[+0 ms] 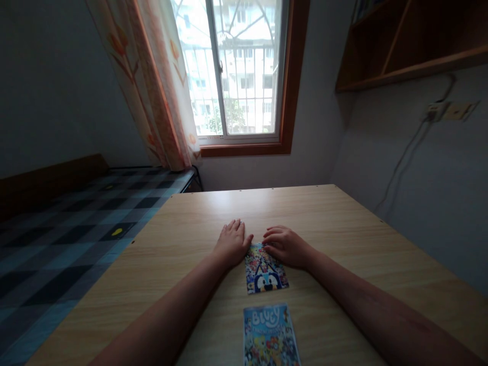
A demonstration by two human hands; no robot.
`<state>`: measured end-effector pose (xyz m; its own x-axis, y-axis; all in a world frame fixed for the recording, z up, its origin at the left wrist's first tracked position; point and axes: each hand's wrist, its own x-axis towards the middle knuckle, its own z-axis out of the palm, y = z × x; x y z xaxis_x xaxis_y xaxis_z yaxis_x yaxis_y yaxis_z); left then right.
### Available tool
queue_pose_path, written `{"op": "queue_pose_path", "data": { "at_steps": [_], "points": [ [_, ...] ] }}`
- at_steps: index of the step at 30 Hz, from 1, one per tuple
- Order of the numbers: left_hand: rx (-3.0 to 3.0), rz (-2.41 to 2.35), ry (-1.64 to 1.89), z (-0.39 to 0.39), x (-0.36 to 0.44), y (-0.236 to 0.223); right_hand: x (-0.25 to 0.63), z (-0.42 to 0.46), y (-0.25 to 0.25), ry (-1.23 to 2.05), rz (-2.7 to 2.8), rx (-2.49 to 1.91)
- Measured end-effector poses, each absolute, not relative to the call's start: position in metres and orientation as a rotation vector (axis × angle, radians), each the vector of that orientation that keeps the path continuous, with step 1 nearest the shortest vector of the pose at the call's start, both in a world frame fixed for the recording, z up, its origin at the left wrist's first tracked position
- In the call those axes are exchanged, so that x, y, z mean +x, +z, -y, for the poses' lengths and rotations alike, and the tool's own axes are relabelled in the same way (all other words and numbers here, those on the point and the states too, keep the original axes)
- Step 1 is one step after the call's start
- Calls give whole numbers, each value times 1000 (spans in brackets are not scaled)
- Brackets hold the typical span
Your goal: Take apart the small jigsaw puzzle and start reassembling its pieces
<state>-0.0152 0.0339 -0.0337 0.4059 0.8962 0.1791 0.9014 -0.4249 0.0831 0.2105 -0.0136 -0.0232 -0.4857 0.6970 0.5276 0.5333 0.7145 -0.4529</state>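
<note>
A small colourful card [266, 279] with a blue cartoon dog's face lies flat on the wooden table [183, 223]. My left hand [233, 243] rests palm down at the card's upper left, fingers spread, with the thumb beside its edge. At the upper right corner is my right hand [285, 246], its fingers slightly bent and apart, the tips over or touching the card. Closer to me lies a larger booklet or sheet [270, 333] titled "BLUEY", crowded with cartoon figures; the bottom frame edge cuts it off.
A bed with a checked cover [87, 223] stands left of the table. Behind are a barred window [247, 76] and a flowered curtain [152, 86]. On the right wall hang a wooden shelf [412, 66] and a socket with a plugged-in cable [436, 109].
</note>
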Motion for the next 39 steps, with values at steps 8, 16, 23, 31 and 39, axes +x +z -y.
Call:
{"op": "queue_pose_path", "data": {
  "at_steps": [8, 16, 23, 31, 39],
  "points": [
    [-2575, 1654, -410, -31, -13, -26, 210, 12, -22, 288, 2253, -885],
    [-2447, 1701, -448, -27, -14, -15, 211, 7, -30, 254, 2223, -878],
    [-2445, 1647, -524, -28, -19, -9, 210, 8, -28, 258, 2214, -859],
    [-2392, 1681, -543, -33, -27, -4, 210, 8, -27, 266, 2217, -846],
    [-2521, 1571, -620, -47, -32, -22, 210, 9, -28, 254, 2219, -858]
  ]
}}
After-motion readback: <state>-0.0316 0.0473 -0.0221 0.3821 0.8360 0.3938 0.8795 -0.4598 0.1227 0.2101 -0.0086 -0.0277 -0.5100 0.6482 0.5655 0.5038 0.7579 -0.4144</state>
